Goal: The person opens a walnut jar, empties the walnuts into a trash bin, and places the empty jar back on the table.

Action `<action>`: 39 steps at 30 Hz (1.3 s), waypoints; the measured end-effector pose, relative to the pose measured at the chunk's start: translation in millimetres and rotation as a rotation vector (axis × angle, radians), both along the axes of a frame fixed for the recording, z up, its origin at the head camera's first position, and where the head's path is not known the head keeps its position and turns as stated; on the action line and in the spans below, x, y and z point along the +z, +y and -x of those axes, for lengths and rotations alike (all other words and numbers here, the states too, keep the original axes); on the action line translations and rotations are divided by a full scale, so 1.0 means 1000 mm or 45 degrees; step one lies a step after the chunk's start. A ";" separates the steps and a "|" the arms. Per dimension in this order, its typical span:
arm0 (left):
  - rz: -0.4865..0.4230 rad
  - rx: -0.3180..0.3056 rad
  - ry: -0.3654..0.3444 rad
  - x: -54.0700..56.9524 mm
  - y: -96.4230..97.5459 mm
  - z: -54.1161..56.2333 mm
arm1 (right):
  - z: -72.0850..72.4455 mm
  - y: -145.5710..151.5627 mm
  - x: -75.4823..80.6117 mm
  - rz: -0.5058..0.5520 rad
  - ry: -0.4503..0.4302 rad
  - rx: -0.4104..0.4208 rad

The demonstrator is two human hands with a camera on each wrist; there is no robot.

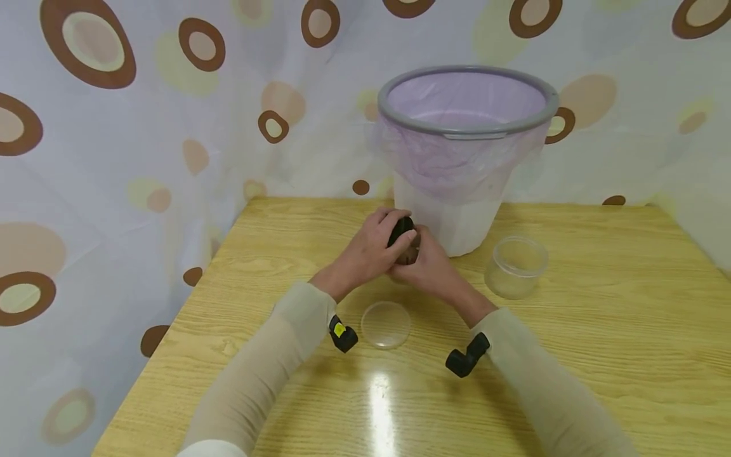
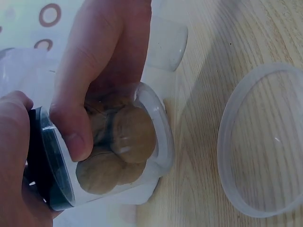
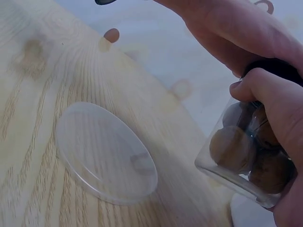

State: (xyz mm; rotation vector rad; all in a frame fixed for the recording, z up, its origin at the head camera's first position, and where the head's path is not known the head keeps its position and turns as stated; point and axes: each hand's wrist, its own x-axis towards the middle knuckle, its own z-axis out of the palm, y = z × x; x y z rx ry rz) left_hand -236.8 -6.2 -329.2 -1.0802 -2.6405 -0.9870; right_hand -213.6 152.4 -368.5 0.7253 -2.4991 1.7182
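A clear jar [image 2: 162,142] with a black lid [image 2: 53,165] is held between both hands, tilted, over the far part of the table. Several brown round balls, like nuts in shell, [image 3: 232,149] show through its wall. My left hand [image 1: 370,246] grips the black lid from the left. My right hand [image 1: 432,266] is wrapped round the jar's body, its thumb pressed along the clear wall near the lid. The lid sits on the jar's mouth. A clear round lid [image 1: 386,325] lies flat on the table, nearer than the hands.
Behind the hands stands a white waste bin [image 1: 457,222] with a purple liner and grey rim. An open clear round tub [image 1: 516,279] sits to the right. The wooden table [image 1: 599,330] meets a spotted curtain [image 1: 143,127] at the back and left.
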 end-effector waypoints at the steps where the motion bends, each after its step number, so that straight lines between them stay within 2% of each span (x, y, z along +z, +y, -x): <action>1: -0.006 -0.009 0.001 0.000 0.000 -0.001 | -0.002 0.001 0.001 -0.026 -0.002 -0.022; 6: -0.036 -0.044 -0.018 -0.001 -0.002 -0.004 | -0.011 0.008 0.009 -0.167 0.000 -0.107; 12: -0.074 -0.067 -0.059 -0.001 -0.005 -0.009 | -0.017 0.016 0.017 -0.460 0.128 -0.234; 16: -0.090 -0.050 -0.075 -0.003 -0.006 -0.014 | -0.024 0.021 0.024 -0.670 0.196 -0.301; 19: -0.107 -0.014 -0.114 -0.006 -0.006 -0.017 | -0.027 0.025 0.028 -0.793 0.288 -0.326; 23: -0.185 0.003 -0.241 -0.011 -0.005 -0.021 | -0.032 0.029 0.032 -0.952 0.431 -0.359; 28: -0.293 -0.042 -0.357 -0.018 -0.003 -0.024 | -0.038 0.034 0.036 -1.073 0.559 -0.366; 31: -0.343 -0.070 -0.422 -0.021 -0.003 -0.027 | -0.041 0.035 0.038 -1.121 0.609 -0.354; 35: -0.425 -0.107 -0.556 -0.026 -0.003 -0.029 | -0.046 0.035 0.040 -1.198 0.636 -0.350; 39: -0.489 -0.090 -0.632 -0.029 -0.003 -0.033 | -0.048 0.033 0.042 -1.303 0.655 -0.372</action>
